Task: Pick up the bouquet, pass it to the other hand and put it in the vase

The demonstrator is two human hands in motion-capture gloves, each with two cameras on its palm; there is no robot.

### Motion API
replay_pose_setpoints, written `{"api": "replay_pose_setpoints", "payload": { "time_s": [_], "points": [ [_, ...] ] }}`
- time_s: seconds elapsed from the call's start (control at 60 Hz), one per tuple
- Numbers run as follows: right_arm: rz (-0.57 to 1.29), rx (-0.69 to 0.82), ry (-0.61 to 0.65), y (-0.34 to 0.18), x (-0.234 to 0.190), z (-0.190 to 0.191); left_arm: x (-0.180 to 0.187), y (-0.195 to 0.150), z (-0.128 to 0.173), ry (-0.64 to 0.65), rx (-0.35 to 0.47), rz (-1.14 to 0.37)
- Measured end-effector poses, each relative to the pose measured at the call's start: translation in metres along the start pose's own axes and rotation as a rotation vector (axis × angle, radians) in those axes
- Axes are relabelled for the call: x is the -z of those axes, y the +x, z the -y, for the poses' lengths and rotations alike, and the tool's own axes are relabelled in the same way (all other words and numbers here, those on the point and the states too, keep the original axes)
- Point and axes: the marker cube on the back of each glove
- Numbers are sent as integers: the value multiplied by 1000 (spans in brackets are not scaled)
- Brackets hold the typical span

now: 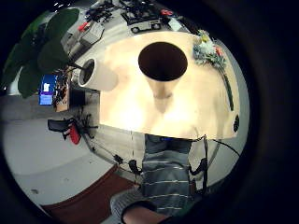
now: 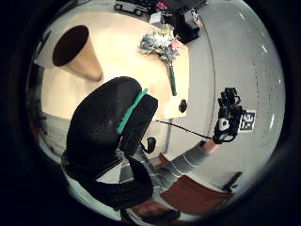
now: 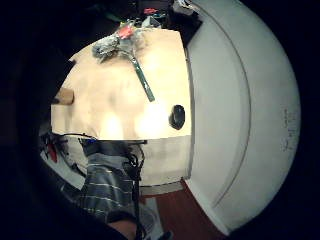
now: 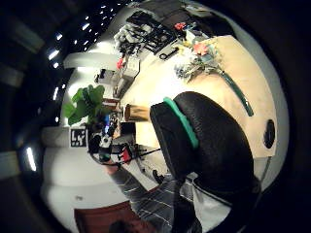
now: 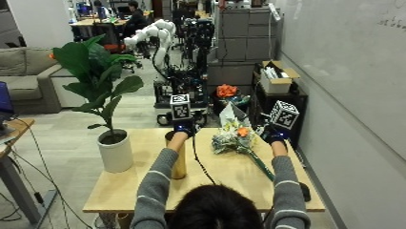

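Bouquet [image 5: 236,138] lying flat on the table [image 5: 126,188], blooms toward the far edge, green stem running back toward you and slightly to your right, so its long axis runs nearly front to back. Both of your arms are up over the table: your right hand [image 5: 275,135] hovers just beside the flower heads on their right, and your left hand [image 5: 185,127] hangs above the tan vase [image 5: 179,164], which stands upright to the left of the bouquet with its dark mouth open to the ceiling. The right hand is clearly the nearer one to the flowers; the stem sits below and just inside that forearm. From the left palm's view your right hand shows its fingers spread and holding nothing. The left hand touches nothing, but whether its fingers are spread or curled I cannot tell from these views. My read is that nothing is picked up yet. The natural opening is a drop of the right hand onto the stem just behind the blooms, across its length, with the left waiting by the vase for the handover.
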Motion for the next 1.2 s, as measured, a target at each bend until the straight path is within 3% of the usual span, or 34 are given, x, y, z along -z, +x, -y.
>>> {"api": "replay_pose_setpoints", "payload": {
  "time_s": [0.067, 0.167, 0.333, 0.417, 0.567, 0.65, 0.734, 0.817, 0.95, 1.017, 1.117, 1.2],
  "points": [
    [-10, -31, 13, 6, -3, 15, 11, 6, -7, 20, -42, -15],
    [3, -83, 24, 19, -19, 38, -5, 12, 30, 13, -65, -33],
    [190, -186, 5, 47, -67, 72, -3, 26, 24, -29, -171, -83],
    [171, -238, 96, 50, -75, 61, -16, 29, 43, -36, -161, -90],
    [90, -343, 66, 76, -124, 78, -35, 30, 61, -56, -108, -76],
    [88, -333, 18, 84, -151, 82, -47, 33, 72, -66, -140, -66],
    [57, -402, 21, 99, -172, 86, -50, 33, 77, -57, -119, -25],
    [64, -352, -12, 103, -188, 88, -47, 36, 77, -50, -134, -16],
    [56, -360, -47, 112, -201, 88, -43, 42, 75, -52, -148, -23],
    [58, -319, -68, 112, -205, 87, -55, 44, 92, -95, -144, -23],
    [-7, -470, -46, 122, -209, 85, -57, 44, 96, -87, -114, -15],
    [-37, -517, -104, 115, -213, 73, -61, 45, 98, -82, -122, -5]
  ]
}}
